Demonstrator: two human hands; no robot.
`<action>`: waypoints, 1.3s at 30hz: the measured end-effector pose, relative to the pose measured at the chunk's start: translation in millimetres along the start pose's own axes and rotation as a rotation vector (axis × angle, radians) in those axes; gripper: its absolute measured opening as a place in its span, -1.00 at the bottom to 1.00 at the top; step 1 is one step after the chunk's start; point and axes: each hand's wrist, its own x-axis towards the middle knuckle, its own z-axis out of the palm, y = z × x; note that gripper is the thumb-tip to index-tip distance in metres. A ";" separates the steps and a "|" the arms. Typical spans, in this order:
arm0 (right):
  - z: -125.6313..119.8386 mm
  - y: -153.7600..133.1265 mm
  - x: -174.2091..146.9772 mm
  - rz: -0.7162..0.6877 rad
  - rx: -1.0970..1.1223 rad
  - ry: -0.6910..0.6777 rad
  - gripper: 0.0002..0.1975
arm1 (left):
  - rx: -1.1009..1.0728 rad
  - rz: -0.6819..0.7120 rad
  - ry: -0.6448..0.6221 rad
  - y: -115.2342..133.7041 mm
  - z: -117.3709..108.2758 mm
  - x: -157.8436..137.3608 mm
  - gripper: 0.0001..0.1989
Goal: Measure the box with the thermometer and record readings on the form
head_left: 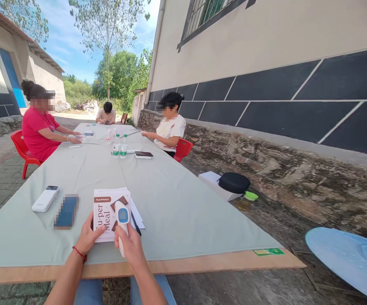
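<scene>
My left hand (87, 236) grips the left edge of a white and brown box (102, 214) printed "NutriMotion", its thumb resting on the front face. In my right hand (133, 248) is a white infrared thermometer (121, 217), fingers wrapped around its handle and its small screen facing up. The thermometer lies over the right part of the box and hides some of the printing. Under and beside the box, white paper (137, 212) sticks out, with a black pen (136, 224) close to my right hand.
A white power bank (45, 199) and a blurred dark-blue phone-like object (66, 212) lie left on the cloth-covered table (177, 220). Farther off stand water bottles (120, 147) beside a dark phone (143, 154). Three people sit around the table. A black case (234, 182) is at right.
</scene>
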 end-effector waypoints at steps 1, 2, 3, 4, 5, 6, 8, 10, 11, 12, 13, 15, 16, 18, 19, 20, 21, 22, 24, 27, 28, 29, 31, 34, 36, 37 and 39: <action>0.0 0.0 0.0 0.001 0.004 0.000 -0.70 | 0.002 0.003 -0.002 0.0 0.0 0.0 -0.29; -0.1 0.0 -0.1 0.001 0.007 0.000 -0.69 | 0.001 0.006 -0.004 0.2 0.0 0.0 -0.29; -0.1 0.1 0.0 -0.002 0.008 -0.001 -0.69 | 0.000 0.006 -0.005 0.5 0.0 -0.1 -0.29; -0.2 0.3 0.0 -0.006 0.009 -0.001 -0.69 | -0.003 0.006 -0.006 0.8 0.1 -0.2 -0.30; -0.2 0.6 0.2 -0.011 0.008 -0.002 -0.68 | -0.007 0.003 -0.006 1.2 0.2 -0.3 -0.30; -0.3 1.0 0.3 -0.014 0.006 -0.003 -0.69 | -0.010 0.001 -0.005 1.5 0.3 -0.4 -0.30; -0.4 2.0 0.7 -0.011 0.002 -0.003 -0.69 | -0.011 -0.003 -0.004 1.9 0.3 -0.4 -0.30; -0.5 3.1 1.1 -0.008 -0.001 0.000 -0.69 | -0.005 -0.005 -0.001 2.1 0.3 -0.4 -0.29; -0.5 3.5 1.3 -0.009 -0.002 0.002 -0.69 | -0.002 -0.004 0.002 2.1 0.2 -0.3 -0.29; -0.4 3.9 1.4 -0.012 -0.002 0.006 -0.68 | 0.000 -0.004 0.006 2.1 0.2 -0.3 -0.29; -0.4 4.1 1.5 -0.015 -0.002 0.010 -0.68 | -0.001 -0.004 0.009 2.0 0.1 -0.2 -0.29; -0.2 4.3 1.6 -0.013 -0.002 0.014 -0.68 | -0.005 -0.007 0.012 1.8 -0.1 -0.2 -0.27; -0.2 4.1 1.5 -0.010 -0.002 0.015 -0.68 | -0.007 -0.009 0.012 1.7 -0.1 -0.2 -0.26; -0.2 3.6 1.4 -0.002 -0.005 0.013 -0.69 | -0.009 -0.011 0.009 1.3 -0.1 -0.3 -0.25; -0.2 3.1 1.2 0.000 -0.008 0.013 -0.69 | -0.009 -0.009 0.008 1.1 -0.1 -0.4 -0.25; -0.2 2.6 1.0 0.000 -0.011 0.013 -0.70 | -0.009 -0.007 0.007 0.9 0.0 -0.4 -0.25; -0.2 2.0 0.8 -0.001 -0.015 0.013 -0.70 | -0.009 -0.005 0.005 0.8 0.1 -0.5 -0.25; -0.2 1.3 0.5 -0.001 -0.017 0.012 -0.71 | -0.009 -0.003 0.004 0.8 0.2 -0.5 -0.25; -0.1 0.1 0.0 0.002 -0.015 0.013 -0.71 | -0.009 -0.003 0.004 1.0 0.3 -0.5 -0.25; 0.3 -0.5 -0.3 0.000 -0.008 0.020 -0.71 | -0.005 -0.005 0.015 1.6 0.3 -0.5 -0.25; 0.5 -0.3 -0.2 -0.002 -0.006 0.021 -0.71 | -0.001 -0.006 0.017 1.8 0.2 -0.5 -0.25; 0.6 0.2 0.0 -0.003 -0.004 0.023 -0.71 | 0.002 -0.007 0.020 1.9 0.2 -0.5 -0.25; 0.7 1.6 0.5 0.003 0.001 0.024 -0.70 | 0.010 -0.006 0.020 2.2 0.1 -0.6 -0.26; 0.5 3.6 1.1 0.013 0.023 0.025 -0.69 | 0.011 0.002 0.016 2.4 0.1 -0.7 -0.27; 0.3 4.3 1.0 0.014 0.036 0.021 -0.69 | 0.008 0.005 0.015 2.7 0.3 -0.8 -0.28; 0.3 4.4 0.9 0.013 0.039 0.019 -0.69 | 0.008 0.005 0.015 2.9 0.3 -0.9 -0.28; 0.3 4.3 0.9 0.013 0.045 0.009 -0.69 | 0.008 0.002 0.015 3.4 0.4 -1.1 -0.28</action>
